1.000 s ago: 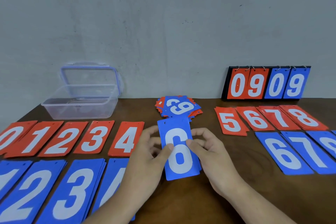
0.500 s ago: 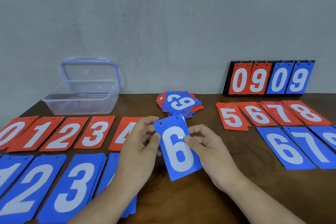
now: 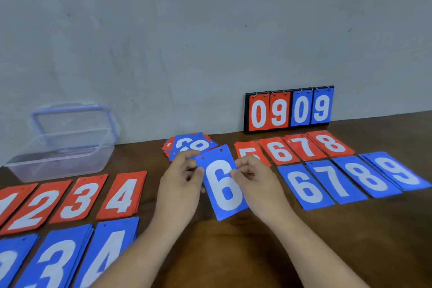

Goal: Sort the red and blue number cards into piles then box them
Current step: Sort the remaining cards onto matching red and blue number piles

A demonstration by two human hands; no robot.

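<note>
You pinch the blue 6 card (image 3: 222,190) between both hands, left hand (image 3: 180,186) curled on its left edge, right hand (image 3: 256,184) on its right. It tilts over the table (image 3: 350,241), just before the mixed pile (image 3: 190,145), the blue 6 pile (image 3: 304,188) to its right, the open box (image 3: 58,166) far left.

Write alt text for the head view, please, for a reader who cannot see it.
A left hand and a right hand pinch a blue 6 card by its edges over a wooden table. Sorted red and blue number piles flank them; a mixed pile lies behind. A clear plastic box stands far left, a 0909 scoreboard back right.
</note>
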